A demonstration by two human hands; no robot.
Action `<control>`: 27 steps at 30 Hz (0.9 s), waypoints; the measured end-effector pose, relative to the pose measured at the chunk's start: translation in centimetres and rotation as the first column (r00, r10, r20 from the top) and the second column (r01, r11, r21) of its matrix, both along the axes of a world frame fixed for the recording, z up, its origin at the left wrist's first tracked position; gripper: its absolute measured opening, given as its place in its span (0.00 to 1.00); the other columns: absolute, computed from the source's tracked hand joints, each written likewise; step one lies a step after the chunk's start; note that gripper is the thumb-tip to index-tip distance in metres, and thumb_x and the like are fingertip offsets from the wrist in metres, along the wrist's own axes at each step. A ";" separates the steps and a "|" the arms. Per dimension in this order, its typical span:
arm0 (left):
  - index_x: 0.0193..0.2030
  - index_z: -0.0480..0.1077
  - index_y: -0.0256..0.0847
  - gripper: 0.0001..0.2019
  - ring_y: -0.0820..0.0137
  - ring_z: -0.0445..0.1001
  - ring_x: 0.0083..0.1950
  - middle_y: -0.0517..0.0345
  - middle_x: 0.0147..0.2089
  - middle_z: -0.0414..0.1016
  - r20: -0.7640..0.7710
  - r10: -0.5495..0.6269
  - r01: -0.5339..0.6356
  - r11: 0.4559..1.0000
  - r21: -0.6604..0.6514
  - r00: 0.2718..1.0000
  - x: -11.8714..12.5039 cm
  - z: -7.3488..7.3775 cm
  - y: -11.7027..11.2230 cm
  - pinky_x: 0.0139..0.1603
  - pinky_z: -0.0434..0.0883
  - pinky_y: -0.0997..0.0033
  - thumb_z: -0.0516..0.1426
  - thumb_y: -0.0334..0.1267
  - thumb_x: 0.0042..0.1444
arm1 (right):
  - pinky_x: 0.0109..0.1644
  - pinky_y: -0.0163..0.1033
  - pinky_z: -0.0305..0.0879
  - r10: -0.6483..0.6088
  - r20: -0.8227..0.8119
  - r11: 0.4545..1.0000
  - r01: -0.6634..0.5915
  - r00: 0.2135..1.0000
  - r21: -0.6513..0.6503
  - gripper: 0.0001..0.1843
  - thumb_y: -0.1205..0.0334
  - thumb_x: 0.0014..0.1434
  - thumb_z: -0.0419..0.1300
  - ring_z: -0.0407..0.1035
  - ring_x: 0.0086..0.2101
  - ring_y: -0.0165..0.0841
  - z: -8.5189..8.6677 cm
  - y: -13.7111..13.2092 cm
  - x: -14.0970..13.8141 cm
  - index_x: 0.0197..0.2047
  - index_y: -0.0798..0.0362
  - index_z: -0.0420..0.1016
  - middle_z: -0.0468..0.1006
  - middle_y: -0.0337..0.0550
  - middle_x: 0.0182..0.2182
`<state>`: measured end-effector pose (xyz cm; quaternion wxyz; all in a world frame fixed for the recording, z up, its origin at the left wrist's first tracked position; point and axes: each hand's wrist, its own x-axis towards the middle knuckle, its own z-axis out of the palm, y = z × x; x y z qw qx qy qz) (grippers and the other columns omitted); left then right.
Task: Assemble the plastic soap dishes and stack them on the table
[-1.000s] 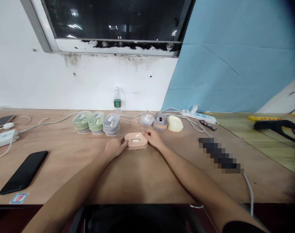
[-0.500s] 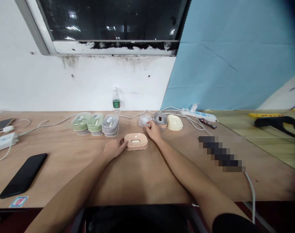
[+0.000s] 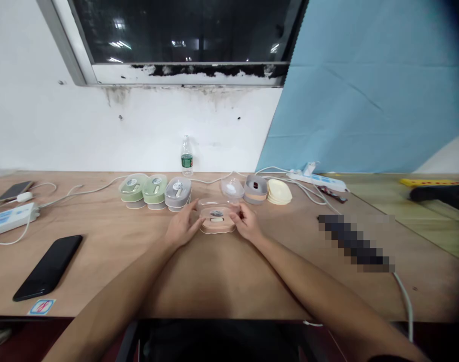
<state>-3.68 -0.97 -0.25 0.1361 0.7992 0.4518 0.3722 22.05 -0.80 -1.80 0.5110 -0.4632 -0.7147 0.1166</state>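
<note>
A clear plastic lid with a round label lies over the pink oval box in front of me, its far edge looking raised. My left hand grips the lid's left side, thumb near the box. On the other side, my right hand holds the lid's right edge between thumb and fingers. Whether the lid is seated on the box, I cannot tell. Behind stand more clear lids, a grey open-topped piece and a stack of cream oval pieces.
Two green lidded boxes and a grey one stand in a row to the left. A water bottle is by the wall. A black phone lies front left. Power strips and white cables run along the back.
My right hand has brought a clear lid from the back group onto the pink box. My left hand has shifted from the box's side to the lid. The view has turned slightly left.
</note>
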 end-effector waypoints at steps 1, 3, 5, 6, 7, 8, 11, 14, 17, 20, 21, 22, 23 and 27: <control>0.67 0.54 0.41 0.29 0.73 0.70 0.29 0.52 0.48 0.74 0.002 0.000 0.000 1.000 0.005 1.000 0.0 0.1 -0.1 0.36 0.70 0.69 0.51 0.50 0.63 | 0.30 0.34 0.59 0.004 0.005 1.000 -0.004 1.000 -0.010 0.17 0.46 0.60 0.55 0.62 0.25 0.30 0.1 -0.1 -0.2 0.40 0.53 0.71 0.70 0.37 0.25; 0.66 0.55 0.40 0.27 0.72 0.70 0.29 0.55 0.43 0.76 0.019 0.019 -0.019 1.000 -0.006 1.000 0.2 0.3 -0.2 0.35 0.69 0.71 0.51 0.49 0.63 | 0.30 0.34 0.56 -0.020 -0.003 1.000 0.020 1.000 -0.018 0.18 0.45 0.60 0.54 0.60 0.24 0.29 0.2 0.1 -0.5 0.33 0.53 0.69 0.67 0.36 0.23; 0.66 0.56 0.40 0.27 0.72 0.71 0.30 0.57 0.40 0.76 0.037 0.035 -0.034 0.999 -0.029 0.999 0.3 0.3 -0.2 0.35 0.68 0.71 0.51 0.49 0.64 | 0.28 0.34 0.53 -0.064 0.012 0.997 0.065 0.998 -0.039 0.22 0.43 0.60 0.53 0.57 0.23 0.27 0.3 0.7 -0.5 0.25 0.52 0.63 0.62 0.34 0.20; 0.66 0.57 0.40 0.27 0.72 0.72 0.31 0.57 0.40 0.76 0.038 0.037 -0.036 0.999 -0.039 0.999 0.4 0.3 -0.2 0.36 0.68 0.71 0.50 0.49 0.64 | 0.27 0.34 0.50 -0.083 0.035 0.994 0.085 0.996 -0.067 0.24 0.42 0.60 0.53 0.55 0.22 0.27 0.3 1.0 -0.4 0.22 0.52 0.60 0.59 0.34 0.18; 0.65 0.57 0.40 0.26 0.71 0.72 0.32 0.57 0.40 0.76 0.033 0.034 -0.033 0.998 -0.050 0.999 0.5 0.2 -0.1 0.36 0.68 0.71 0.49 0.49 0.64 | 0.27 0.34 0.48 -0.095 0.064 0.989 0.101 0.993 -0.105 0.26 0.42 0.60 0.52 0.54 0.22 0.26 0.3 1.3 -0.3 0.20 0.52 0.57 0.57 0.34 0.18; 0.65 0.58 0.40 0.25 0.70 0.73 0.34 0.56 0.40 0.75 0.020 0.026 -0.025 0.998 -0.061 0.999 0.5 0.1 -0.1 0.37 0.68 0.70 0.49 0.49 0.65 | 0.26 0.34 0.46 -0.101 0.099 0.982 0.115 0.990 -0.151 0.27 0.41 0.60 0.51 0.53 0.22 0.26 0.3 1.6 -0.2 0.19 0.52 0.56 0.56 0.34 0.17; 0.65 0.59 0.39 0.26 0.67 0.73 0.41 0.54 0.43 0.74 -0.040 -0.008 0.004 0.996 -0.093 0.999 0.7 -0.3 0.2 0.42 0.69 0.68 0.47 0.51 0.65 | 0.26 0.35 0.43 -0.094 0.203 0.945 0.152 0.975 -0.291 0.30 0.38 0.59 0.49 0.52 0.21 0.26 0.3 2.1 0.2 0.17 0.52 0.53 0.53 0.34 0.16; 0.65 0.59 0.39 0.29 0.63 0.73 0.46 0.51 0.44 0.73 -0.109 -0.038 0.024 0.992 -0.127 0.993 0.8 -0.4 0.4 0.47 0.69 0.65 0.49 0.55 0.63 | 0.26 0.35 0.43 -0.041 0.276 0.903 0.154 0.960 -0.402 0.31 0.36 0.58 0.47 0.52 0.21 0.27 0.4 2.3 0.6 0.16 0.52 0.53 0.53 0.34 0.16; 0.62 0.63 0.41 0.28 0.62 0.72 0.47 0.51 0.44 0.71 -0.142 -0.078 0.054 0.985 -0.166 0.987 0.7 -0.3 0.4 0.50 0.69 0.62 0.47 0.57 0.62 | 0.25 0.34 0.43 0.050 0.290 0.884 0.093 0.956 -0.458 0.32 0.35 0.59 0.45 0.51 0.21 0.27 0.4 2.5 1.0 0.16 0.52 0.54 0.54 0.35 0.16; 0.62 0.62 0.42 0.29 0.61 0.72 0.48 0.50 0.46 0.71 -0.128 -0.088 0.062 0.979 -0.194 0.988 0.5 -0.2 0.4 0.52 0.69 0.60 0.48 0.57 0.61 | 0.25 0.34 0.43 0.123 0.290 0.895 0.020 0.949 -0.446 0.32 0.35 0.59 0.45 0.50 0.21 0.26 0.3 2.8 1.6 0.16 0.52 0.54 0.54 0.34 0.16; 0.63 0.62 0.42 0.29 0.61 0.72 0.49 0.49 0.47 0.71 -0.124 -0.087 0.061 0.978 -0.199 0.988 0.4 -0.2 0.4 0.52 0.68 0.60 0.49 0.57 0.61 | 0.25 0.33 0.43 0.149 0.291 0.897 -0.005 0.945 -0.443 0.32 0.35 0.59 0.46 0.50 0.21 0.26 0.2 2.9 1.9 0.16 0.52 0.55 0.54 0.34 0.16; 0.63 0.62 0.41 0.30 0.60 0.72 0.49 0.49 0.48 0.71 -0.124 -0.089 0.063 0.978 -0.201 0.988 0.3 -0.3 0.4 0.53 0.68 0.59 0.50 0.57 0.60 | 0.25 0.33 0.43 0.177 0.290 0.895 -0.031 0.940 -0.445 0.32 0.35 0.59 0.46 0.50 0.21 0.26 0.2 3.0 2.1 0.16 0.52 0.55 0.54 0.34 0.16; 0.63 0.62 0.41 0.30 0.60 0.72 0.50 0.49 0.49 0.71 -0.128 -0.095 0.068 0.977 -0.202 0.987 0.2 -0.3 0.4 0.54 0.68 0.58 0.50 0.57 0.60 | 0.24 0.33 0.43 0.204 0.287 0.891 -0.057 0.936 -0.450 0.32 0.35 0.59 0.47 0.50 0.21 0.26 0.1 3.1 2.4 0.16 0.52 0.55 0.54 0.34 0.16; 0.66 0.58 0.40 0.32 0.57 0.69 0.57 0.45 0.56 0.69 -0.147 -0.106 0.075 0.976 -0.204 0.983 0.0 -0.5 0.5 0.58 0.66 0.56 0.49 0.58 0.61 | 0.23 0.33 0.40 0.278 0.266 0.875 -0.129 0.923 -0.467 0.32 0.35 0.56 0.52 0.47 0.20 0.24 0.0 3.5 3.0 0.16 0.53 0.55 0.52 0.33 0.16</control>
